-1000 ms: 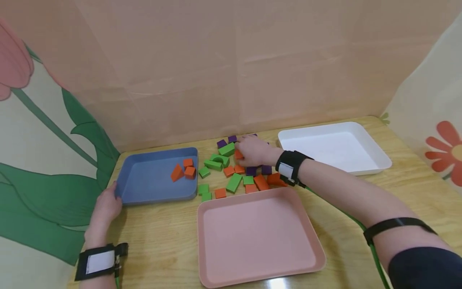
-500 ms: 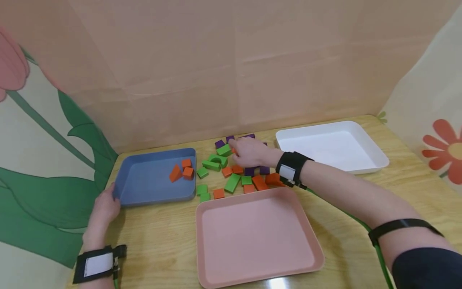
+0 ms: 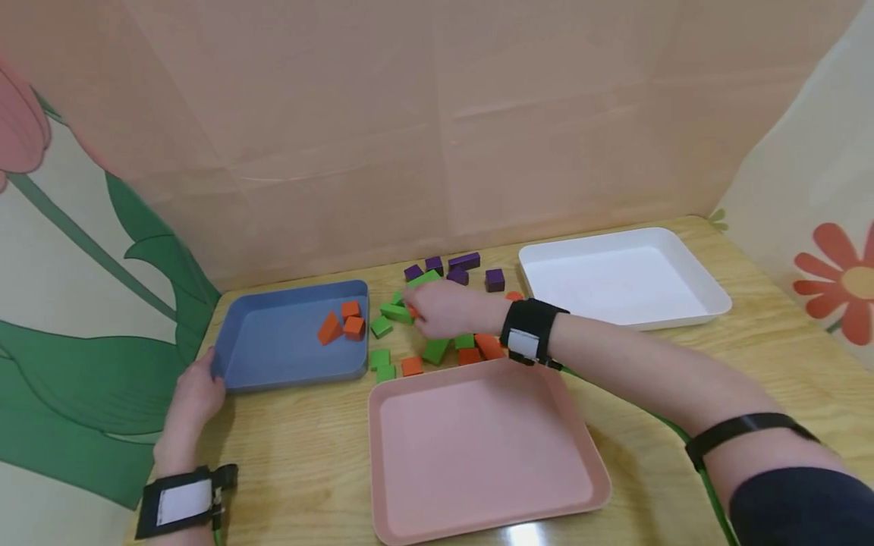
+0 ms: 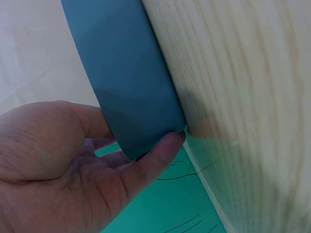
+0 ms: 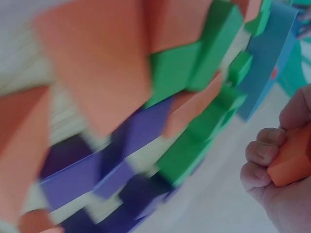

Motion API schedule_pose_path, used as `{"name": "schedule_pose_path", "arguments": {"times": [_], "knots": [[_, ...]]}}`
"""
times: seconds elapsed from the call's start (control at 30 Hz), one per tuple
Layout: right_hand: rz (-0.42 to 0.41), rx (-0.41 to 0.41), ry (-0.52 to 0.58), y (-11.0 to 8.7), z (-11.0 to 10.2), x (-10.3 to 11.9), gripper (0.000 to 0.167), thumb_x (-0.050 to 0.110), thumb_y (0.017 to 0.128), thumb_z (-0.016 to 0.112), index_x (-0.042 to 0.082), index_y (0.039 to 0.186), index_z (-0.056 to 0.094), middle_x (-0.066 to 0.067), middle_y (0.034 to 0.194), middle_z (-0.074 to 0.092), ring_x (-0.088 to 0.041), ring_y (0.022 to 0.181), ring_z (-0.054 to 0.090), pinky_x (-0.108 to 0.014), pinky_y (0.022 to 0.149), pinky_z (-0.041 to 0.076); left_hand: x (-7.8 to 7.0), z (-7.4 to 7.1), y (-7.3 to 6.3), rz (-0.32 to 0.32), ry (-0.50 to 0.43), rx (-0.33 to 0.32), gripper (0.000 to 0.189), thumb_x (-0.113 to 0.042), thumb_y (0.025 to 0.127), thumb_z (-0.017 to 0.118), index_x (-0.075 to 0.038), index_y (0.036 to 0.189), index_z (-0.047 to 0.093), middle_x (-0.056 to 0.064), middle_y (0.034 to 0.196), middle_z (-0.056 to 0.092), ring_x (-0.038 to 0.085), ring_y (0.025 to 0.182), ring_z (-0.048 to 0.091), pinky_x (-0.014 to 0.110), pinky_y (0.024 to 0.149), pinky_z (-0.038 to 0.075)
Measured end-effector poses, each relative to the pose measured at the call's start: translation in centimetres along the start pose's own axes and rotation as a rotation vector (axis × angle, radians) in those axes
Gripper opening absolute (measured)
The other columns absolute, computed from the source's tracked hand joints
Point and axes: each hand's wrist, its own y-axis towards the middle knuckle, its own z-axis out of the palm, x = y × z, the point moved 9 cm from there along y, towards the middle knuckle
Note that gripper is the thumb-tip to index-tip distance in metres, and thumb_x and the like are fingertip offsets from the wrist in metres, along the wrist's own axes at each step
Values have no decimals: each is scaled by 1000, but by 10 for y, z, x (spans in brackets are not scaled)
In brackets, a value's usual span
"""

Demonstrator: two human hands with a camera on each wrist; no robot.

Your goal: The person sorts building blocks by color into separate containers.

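- Your left hand (image 3: 196,393) is part-closed on the blue shallow rect. tray (image 3: 269,334), gripping its near L corner w/ digits on either side of the wall.
- Your right hand (image 3: 454,309) is curled tight, fingers wrapped round a small orange solid block (image 5: 294,158); exact shape can't be told, mostly hidden by the hand.
- That hand is above the loose blocks, btwn the blue tray and the white shallow rect. tray (image 3: 614,273), beyond the pink shallow rect. tray (image 3: 485,447).
- Inside the blue tray, R side: an orange triangular block (image 3: 330,329) + two orange cubes (image 3: 351,309), grouped close.
- Nr your R fingers: a long green bar block (image 3: 396,313), just L of them; a flat green square block (image 3: 381,327) a bit further L.
- Beyond the hand, by the back edge: a long purple bar block (image 3: 464,262), w/ purple cubes about it.
- Nr the pink tray's far rim: orange + green blocks, some part-hidden by your R wrist.
- All sits on a light wood-grain table (image 3: 293,455).
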Motion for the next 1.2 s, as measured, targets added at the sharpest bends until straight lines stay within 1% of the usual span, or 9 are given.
{"name": "schedule_pose_path", "arguments": {"times": [0.1, 0.17, 0.23, 0.3, 0.47, 0.63, 0.9, 1.07, 1.2], "knots": [[-53, 36, 3, 9, 1, 25, 12, 20, 84, 48, 13, 93, 47, 2, 62, 41, -11, 55, 44, -23, 46, 30, 2, -1, 0, 2, 1, -1, 53, 2, 83, 34, 19, 131, 18, 44, 124, 26, 56, 111, 27, 59, 90, 27], [-82, 51, 7, 16, 2, 42, 20, 24, 86, 48, 11, 101, 48, 4, 66, 44, -11, 58, 45, -22, 48, 33, 3, -2, 0, 1, -5, -2, 53, 2, 83, 33, 19, 131, 17, 43, 124, 25, 56, 111, 27, 59, 90, 27], [-100, 69, 14, 25, 3, 57, 23, 26, 87, 49, 10, 103, 47, 3, 68, 45, -12, 60, 45, -23, 49, 34, 3, -2, 0, 4, -4, -6, 53, 2, 83, 33, 19, 131, 17, 43, 124, 26, 56, 111, 27, 59, 89, 28], [-118, 82, 16, 34, 5, 71, 32, 27, 87, 50, 8, 113, 46, 4, 71, 48, -10, 62, 46, -22, 51, 36, 4, -2, -1, 0, -9, -4, 53, 2, 83, 32, 19, 131, 17, 43, 125, 26, 55, 111, 27, 59, 90, 28], [-140, 131, 25, 56, 19, 96, 40, 26, 89, 46, 6, 124, 40, 5, 64, 51, -10, 52, 46, -22, 46, 33, 2, 0, -3, -6, -16, -2, 53, 2, 83, 32, 18, 132, 17, 43, 125, 25, 55, 112, 27, 59, 90, 28], [-130, 167, 13, 73, 31, 104, 32, 28, 90, 46, 10, 117, 43, 4, 65, 53, -10, 52, 47, -22, 47, 36, 1, 2, -2, -11, -17, 8, 53, 2, 84, 32, 18, 132, 16, 42, 127, 24, 55, 113, 25, 59, 91, 26], [-95, 227, -45, 82, 42, 107, 48, 30, 91, 44, 7, 131, 35, 4, 70, 56, -9, 56, 52, -23, 49, 40, 0, 1, -1, -11, -13, 9, 53, 1, 85, 33, 17, 133, 16, 41, 127, 24, 54, 113, 25, 59, 91, 26], [-73, 244, -100, 84, 50, 104, 46, 27, 91, 43, 9, 133, 35, 2, 84, 58, -10, 67, 53, -23, 56, 44, -1, 2, -2, -12, -10, 5, 53, 1, 84, 32, 17, 132, 17, 42, 127, 25, 54, 113, 26, 58, 91, 27], [-61, 198, -225, 86, 51, 99, 44, 31, 90, 45, 14, 130, 38, -3, 105, 54, -15, 83, 52, -26, 66, 45, -1, 2, -3, -9, -9, -4, 52, 2, 84, 32, 18, 132, 18, 42, 126, 26, 54, 112, 27, 58, 91, 27]]}}
